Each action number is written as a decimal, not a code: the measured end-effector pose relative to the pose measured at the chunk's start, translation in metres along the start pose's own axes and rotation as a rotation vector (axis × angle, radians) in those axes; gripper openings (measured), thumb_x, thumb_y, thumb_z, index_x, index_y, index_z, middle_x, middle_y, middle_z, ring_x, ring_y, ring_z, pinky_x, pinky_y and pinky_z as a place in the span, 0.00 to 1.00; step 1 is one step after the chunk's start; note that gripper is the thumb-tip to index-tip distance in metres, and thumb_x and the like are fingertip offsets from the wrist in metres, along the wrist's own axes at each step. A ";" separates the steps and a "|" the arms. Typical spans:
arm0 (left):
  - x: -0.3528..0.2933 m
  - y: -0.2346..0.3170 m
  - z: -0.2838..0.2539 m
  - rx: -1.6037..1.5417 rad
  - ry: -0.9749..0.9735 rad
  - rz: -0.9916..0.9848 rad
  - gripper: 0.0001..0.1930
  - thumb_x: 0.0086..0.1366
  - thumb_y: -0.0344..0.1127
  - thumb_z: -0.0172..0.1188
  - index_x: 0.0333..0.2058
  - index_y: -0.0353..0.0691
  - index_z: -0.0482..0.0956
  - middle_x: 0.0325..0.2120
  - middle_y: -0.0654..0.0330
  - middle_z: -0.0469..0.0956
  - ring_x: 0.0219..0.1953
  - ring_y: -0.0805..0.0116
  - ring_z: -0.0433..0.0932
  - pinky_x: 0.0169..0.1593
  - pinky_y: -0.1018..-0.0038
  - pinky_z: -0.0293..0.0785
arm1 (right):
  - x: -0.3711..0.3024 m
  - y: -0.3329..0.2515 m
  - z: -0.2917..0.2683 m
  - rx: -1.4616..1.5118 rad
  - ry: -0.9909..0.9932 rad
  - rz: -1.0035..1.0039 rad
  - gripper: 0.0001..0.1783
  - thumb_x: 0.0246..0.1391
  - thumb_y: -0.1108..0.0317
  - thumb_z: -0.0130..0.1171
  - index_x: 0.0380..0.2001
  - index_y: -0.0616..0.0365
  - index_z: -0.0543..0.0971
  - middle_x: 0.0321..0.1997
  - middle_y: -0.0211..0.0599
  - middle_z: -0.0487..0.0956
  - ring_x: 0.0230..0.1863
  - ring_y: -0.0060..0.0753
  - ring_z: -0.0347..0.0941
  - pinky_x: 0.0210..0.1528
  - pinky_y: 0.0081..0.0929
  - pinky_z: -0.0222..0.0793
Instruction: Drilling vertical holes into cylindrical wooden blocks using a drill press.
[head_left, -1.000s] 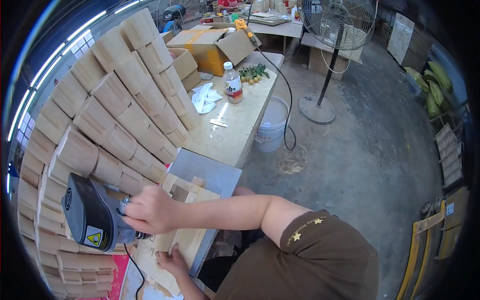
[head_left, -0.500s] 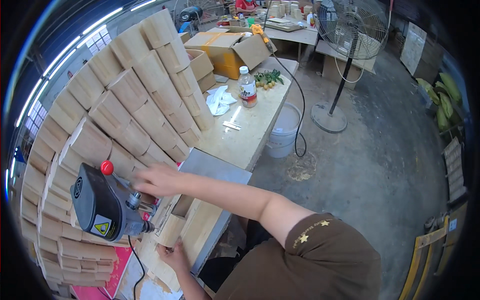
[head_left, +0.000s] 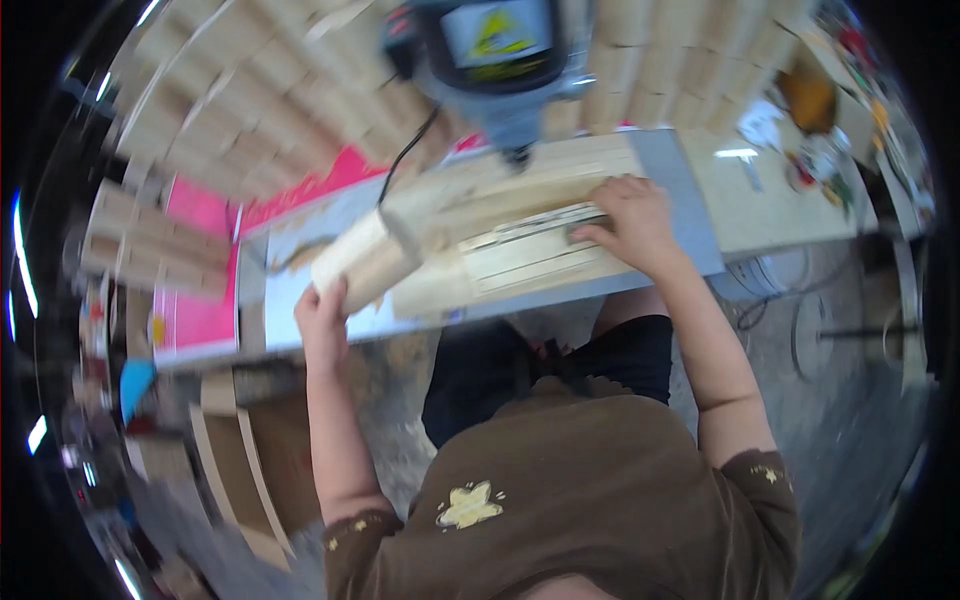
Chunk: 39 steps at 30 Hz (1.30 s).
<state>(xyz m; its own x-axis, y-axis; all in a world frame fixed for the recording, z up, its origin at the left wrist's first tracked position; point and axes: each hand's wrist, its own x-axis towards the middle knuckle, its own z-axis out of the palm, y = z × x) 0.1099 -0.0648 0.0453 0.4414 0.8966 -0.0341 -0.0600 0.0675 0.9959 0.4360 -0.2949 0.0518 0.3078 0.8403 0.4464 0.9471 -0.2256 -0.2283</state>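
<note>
My left hand (head_left: 325,318) is closed round the near end of a pale, curved wooden block (head_left: 365,258). The block is tilted above the left part of the bench. My right hand (head_left: 635,222) has its fingers bent over the right end of a wooden jig (head_left: 540,262), thumb on the near side; blur hides its exact grip. A narrow slotted strip runs along the jig. Just beyond it hangs the grey bench drill (head_left: 495,75), its chuck (head_left: 517,157) above the boards and away from both hands.
Stacked wooden blocks (head_left: 240,90) form a wall behind the drill. More blocks (head_left: 150,245) lie on a pink sheet (head_left: 200,320) at left. A black cord (head_left: 405,155) hangs from the drill. An open cardboard box (head_left: 265,460) stands below; a bottle (head_left: 800,170) is at right.
The view has swung round to face the bench. My right hand has left the drill's lever side for the jig's right end. My left hand has lifted the block out of the jig, leftward.
</note>
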 end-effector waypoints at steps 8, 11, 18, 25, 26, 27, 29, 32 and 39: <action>-0.023 0.010 0.051 0.087 0.050 -0.315 0.17 0.53 0.44 0.65 0.24 0.33 0.75 0.17 0.63 0.72 0.16 0.78 0.67 0.20 0.81 0.60 | 0.005 -0.024 0.010 0.081 -0.045 -0.087 0.22 0.31 0.52 0.69 0.28 0.54 0.76 0.29 0.32 0.74 0.36 0.40 0.69 0.41 0.38 0.62; -0.025 0.003 0.055 0.112 0.015 -0.359 0.17 0.52 0.44 0.66 0.20 0.36 0.75 0.14 0.64 0.71 0.14 0.80 0.65 0.18 0.81 0.57 | 0.005 -0.021 0.014 0.075 -0.050 -0.097 0.22 0.31 0.52 0.69 0.28 0.54 0.76 0.29 0.31 0.74 0.36 0.40 0.69 0.40 0.38 0.62; -0.026 -0.001 0.055 0.166 0.005 -0.372 0.18 0.50 0.47 0.67 0.19 0.37 0.75 0.14 0.65 0.71 0.14 0.80 0.65 0.18 0.82 0.57 | 0.004 -0.025 0.006 0.019 -0.050 -0.091 0.22 0.33 0.53 0.68 0.29 0.54 0.76 0.30 0.31 0.74 0.36 0.39 0.70 0.39 0.37 0.63; -0.028 -0.023 0.095 0.004 -0.132 -0.397 0.20 0.53 0.49 0.66 0.24 0.35 0.76 0.16 0.66 0.70 0.16 0.81 0.65 0.21 0.84 0.60 | -0.004 -0.032 0.012 0.047 -0.016 -0.090 0.21 0.32 0.54 0.68 0.30 0.54 0.76 0.31 0.33 0.75 0.37 0.39 0.70 0.40 0.36 0.62; -0.029 -0.026 0.102 0.001 -0.135 -0.399 0.20 0.53 0.49 0.66 0.24 0.35 0.76 0.16 0.66 0.70 0.16 0.81 0.65 0.21 0.84 0.60 | -0.004 -0.033 0.012 0.038 0.005 -0.096 0.21 0.32 0.55 0.69 0.31 0.53 0.77 0.31 0.32 0.75 0.38 0.39 0.70 0.41 0.37 0.62; -0.029 -0.028 0.109 -0.052 -0.175 -0.358 0.20 0.54 0.49 0.66 0.25 0.35 0.76 0.17 0.66 0.71 0.18 0.81 0.66 0.23 0.84 0.60 | -0.004 -0.032 0.012 0.029 0.025 -0.104 0.22 0.31 0.56 0.70 0.32 0.52 0.77 0.32 0.32 0.75 0.38 0.39 0.69 0.41 0.37 0.62; -0.030 -0.028 0.117 -0.108 -0.190 -0.293 0.20 0.53 0.43 0.68 0.35 0.33 0.73 0.29 0.62 0.73 0.29 0.78 0.71 0.34 0.82 0.68 | -0.007 -0.028 0.011 -0.011 0.048 -0.064 0.23 0.30 0.57 0.70 0.34 0.51 0.78 0.33 0.32 0.75 0.40 0.40 0.68 0.43 0.38 0.61; -0.049 -0.048 0.130 -0.179 -0.062 0.039 0.24 0.51 0.36 0.70 0.42 0.34 0.69 0.40 0.56 0.71 0.41 0.71 0.73 0.46 0.76 0.70 | -0.013 -0.031 0.012 -0.058 0.132 0.044 0.26 0.30 0.59 0.71 0.38 0.49 0.78 0.36 0.32 0.74 0.43 0.42 0.66 0.47 0.40 0.61; -0.051 -0.065 0.140 0.490 -0.171 0.560 0.42 0.41 0.38 0.72 0.55 0.32 0.63 0.46 0.48 0.70 0.48 0.51 0.70 0.54 0.61 0.62 | -0.002 -0.009 0.025 -0.047 0.173 0.063 0.28 0.31 0.63 0.72 0.42 0.48 0.78 0.40 0.36 0.74 0.46 0.45 0.63 0.47 0.40 0.62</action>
<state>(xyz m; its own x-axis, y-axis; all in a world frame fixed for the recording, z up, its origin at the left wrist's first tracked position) 0.2165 -0.1759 -0.0058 0.5967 0.6573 0.4603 0.0712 -0.6148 0.7855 0.4243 -0.2823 0.0315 0.3735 0.7273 0.5759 0.9276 -0.3012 -0.2212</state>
